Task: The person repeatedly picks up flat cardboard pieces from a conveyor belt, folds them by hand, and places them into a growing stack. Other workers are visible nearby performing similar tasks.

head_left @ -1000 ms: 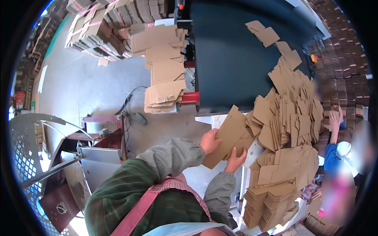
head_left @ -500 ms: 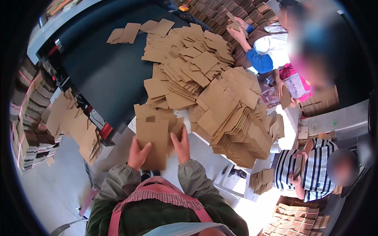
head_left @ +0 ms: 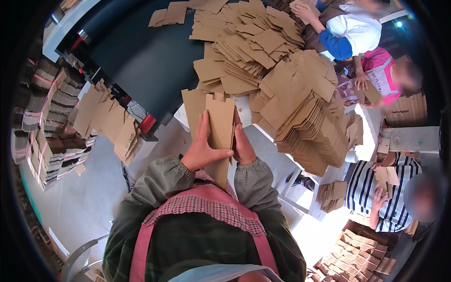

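Note:
My left hand (head_left: 203, 149) and my right hand (head_left: 244, 145) both grip a flat brown cardboard blank (head_left: 217, 123), held upright close to my chest and partly folded lengthwise. My left thumb presses across its front. Just beyond it a big heap of the same cardboard blanks (head_left: 277, 80) covers a white table (head_left: 244, 109).
A dark green machine bed (head_left: 141, 61) lies at the upper left, with more blanks (head_left: 105, 120) on a stand beside it. Bundled stacks (head_left: 51, 131) sit at the far left. Three other people work at the right, one in a striped shirt (head_left: 376, 192).
My view has swung round to face the heap on the table. The blank went from held flat and wide to folded narrow between both hands, closer to my chest.

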`<state>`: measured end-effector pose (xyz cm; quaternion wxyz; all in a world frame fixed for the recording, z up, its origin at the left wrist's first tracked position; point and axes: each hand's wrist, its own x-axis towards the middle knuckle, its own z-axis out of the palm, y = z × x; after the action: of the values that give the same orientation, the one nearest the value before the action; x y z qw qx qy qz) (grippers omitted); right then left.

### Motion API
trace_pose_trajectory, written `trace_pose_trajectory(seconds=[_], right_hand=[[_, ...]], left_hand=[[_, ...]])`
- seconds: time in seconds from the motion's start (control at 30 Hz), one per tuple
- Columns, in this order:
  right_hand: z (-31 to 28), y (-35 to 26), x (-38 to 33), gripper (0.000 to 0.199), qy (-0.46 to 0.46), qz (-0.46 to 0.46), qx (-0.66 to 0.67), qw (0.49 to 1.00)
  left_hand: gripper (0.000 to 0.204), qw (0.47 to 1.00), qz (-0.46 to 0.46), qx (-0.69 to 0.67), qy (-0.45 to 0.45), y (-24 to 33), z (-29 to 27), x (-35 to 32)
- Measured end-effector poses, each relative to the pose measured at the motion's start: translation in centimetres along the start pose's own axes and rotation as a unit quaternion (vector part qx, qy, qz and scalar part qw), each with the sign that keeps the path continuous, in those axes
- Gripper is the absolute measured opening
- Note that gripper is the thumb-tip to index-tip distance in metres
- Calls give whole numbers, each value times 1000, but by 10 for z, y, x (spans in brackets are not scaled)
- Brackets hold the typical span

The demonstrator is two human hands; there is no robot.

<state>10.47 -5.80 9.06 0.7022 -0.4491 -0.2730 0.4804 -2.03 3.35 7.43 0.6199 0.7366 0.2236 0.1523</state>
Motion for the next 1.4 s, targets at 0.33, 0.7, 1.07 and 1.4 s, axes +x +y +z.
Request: trace_pose_trajectory(seconds=[0.33,0.7,1.07,1.4], right_hand=[[2,-8,6,74,27,15,-40,999],[4,-222,-79,40,-116,-320,-86,936],[19,-254,-119,18,-243,-335,173,894],[45,-255,-129,5,-255,-367,181,876]], left_hand=[[126,996,44,-82,4,4,6,15],[51,919,-34,-392,21,5,1,18],[76,898,-70,-433,38,-1,-26,27],[88,964,-12,-249,97,33,-16,29]])
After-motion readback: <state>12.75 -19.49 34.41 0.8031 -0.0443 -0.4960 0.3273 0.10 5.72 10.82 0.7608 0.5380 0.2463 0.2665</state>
